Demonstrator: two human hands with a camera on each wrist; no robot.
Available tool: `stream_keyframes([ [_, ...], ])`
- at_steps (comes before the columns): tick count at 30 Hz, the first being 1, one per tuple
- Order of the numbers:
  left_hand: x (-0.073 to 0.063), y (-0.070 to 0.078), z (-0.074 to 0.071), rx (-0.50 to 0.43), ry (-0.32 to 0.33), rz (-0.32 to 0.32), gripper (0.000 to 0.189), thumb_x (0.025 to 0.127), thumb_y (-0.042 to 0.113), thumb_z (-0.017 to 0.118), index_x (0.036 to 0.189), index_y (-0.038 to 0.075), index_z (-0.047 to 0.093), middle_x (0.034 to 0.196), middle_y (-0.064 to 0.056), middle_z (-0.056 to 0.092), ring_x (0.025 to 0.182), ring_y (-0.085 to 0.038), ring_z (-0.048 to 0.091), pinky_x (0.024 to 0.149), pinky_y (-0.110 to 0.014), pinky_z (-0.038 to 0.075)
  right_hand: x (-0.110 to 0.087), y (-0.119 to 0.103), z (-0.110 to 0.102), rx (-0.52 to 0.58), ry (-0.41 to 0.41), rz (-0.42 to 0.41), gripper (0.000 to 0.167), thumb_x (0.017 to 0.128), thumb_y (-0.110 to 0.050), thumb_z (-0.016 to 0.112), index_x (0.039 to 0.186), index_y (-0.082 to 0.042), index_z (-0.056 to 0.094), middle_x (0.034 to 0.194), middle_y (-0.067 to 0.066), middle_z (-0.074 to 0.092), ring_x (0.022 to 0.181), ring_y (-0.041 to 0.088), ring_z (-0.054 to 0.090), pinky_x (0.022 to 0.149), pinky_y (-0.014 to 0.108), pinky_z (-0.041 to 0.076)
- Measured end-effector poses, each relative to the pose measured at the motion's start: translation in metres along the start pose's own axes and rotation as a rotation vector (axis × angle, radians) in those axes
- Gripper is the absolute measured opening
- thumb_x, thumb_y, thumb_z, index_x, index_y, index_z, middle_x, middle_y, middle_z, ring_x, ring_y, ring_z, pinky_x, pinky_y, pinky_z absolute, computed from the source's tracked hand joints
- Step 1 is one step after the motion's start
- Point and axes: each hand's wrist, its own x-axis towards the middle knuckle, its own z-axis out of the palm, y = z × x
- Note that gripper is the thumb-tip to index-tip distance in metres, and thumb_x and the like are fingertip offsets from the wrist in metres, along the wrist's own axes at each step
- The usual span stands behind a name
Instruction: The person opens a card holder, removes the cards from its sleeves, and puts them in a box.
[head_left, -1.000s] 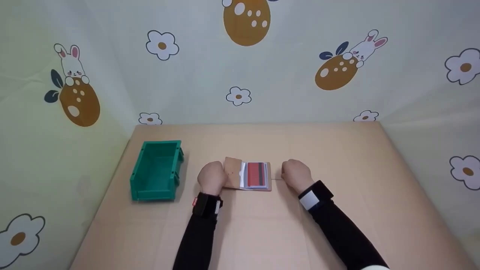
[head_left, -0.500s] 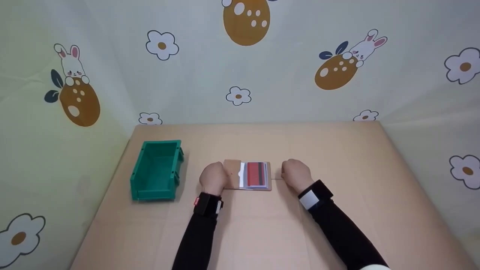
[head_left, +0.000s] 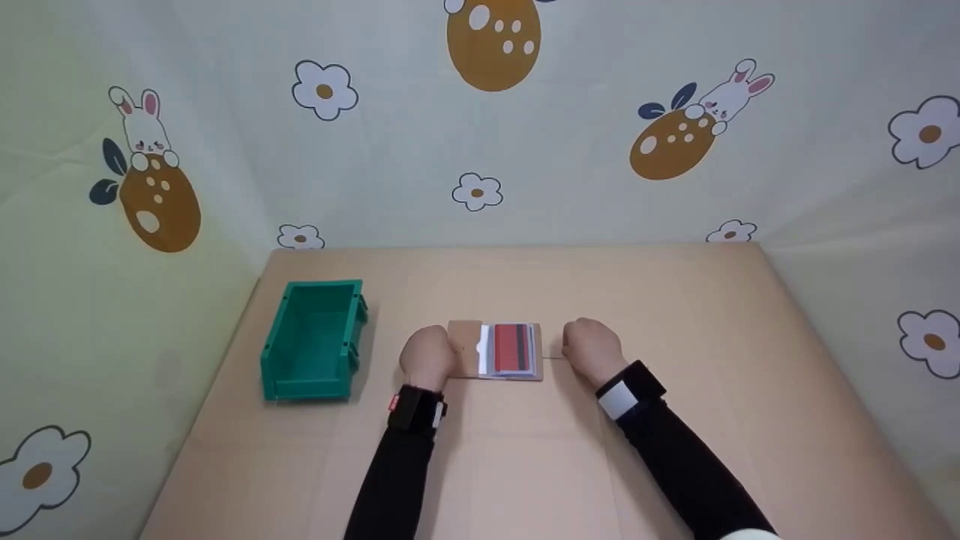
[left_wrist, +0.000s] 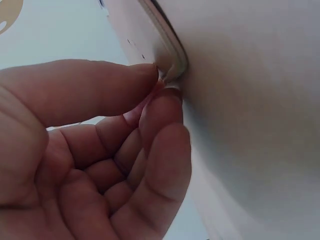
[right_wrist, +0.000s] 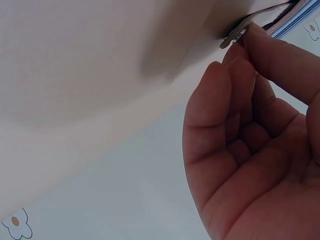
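A brown card wallet (head_left: 465,348) lies spread out on the table between my two hands. Its right side bears a stack of cards, topped by a red card (head_left: 506,348) with a dark stripe. My left hand (head_left: 427,357) pinches the wallet's left cover; in the left wrist view, thumb and forefinger meet at the cover's edge (left_wrist: 172,70). On the other side my right hand (head_left: 592,350) pinches the end of a thin strap (head_left: 553,358) that runs out from the wallet. A metal snap (right_wrist: 239,36) shows at this strap end in the right wrist view.
A green plastic bin (head_left: 311,341) stands to the left of the left hand, its inside facing up. The tan tabletop (head_left: 525,457) reaches back to a patterned cloth wall (head_left: 397,165), with more cloth on both sides.
My left hand has shifted slightly to the right, and the wallet's left cover has come down flatter. The right hand stays where it was, on the strap.
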Motion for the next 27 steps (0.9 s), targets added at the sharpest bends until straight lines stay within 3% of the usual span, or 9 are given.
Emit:
stream_keyframes([
  [19, 0.0, 0.0, 0.001, -0.014, 0.01, 0.002, 0.017, 0.086, 0.002, 0.059, 0.069, 0.007, 0.061, 0.079, -0.008, 0.064, 0.069, -0.021, 0.057, 0.061, -0.038, 0.05, -0.001, -0.004, -0.002, -0.022, 0.017, -0.03, 0.013, 0.081, -0.005, 0.075, 0.072, -0.006, 0.065, 0.072, 0.007, 0.059, 0.069, 0.026, 0.06, 0.059, 0.042, 0.052],
  [27, 0.001, 0.0, 0.003, -0.013, 0.021, -0.001, 0.018, 0.086, 0.004, 0.059, 0.069, 0.007, 0.062, 0.08, -0.008, 0.066, 0.069, -0.021, 0.058, 0.06, -0.039, 0.051, 0.001, -0.018, -0.006, 0.057, 0.094, -0.078, 0.002, 0.081, -0.005, 0.074, 0.081, -0.004, 0.073, 0.078, 0.007, 0.061, 0.076, 0.027, 0.062, 0.066, 0.042, 0.053],
])
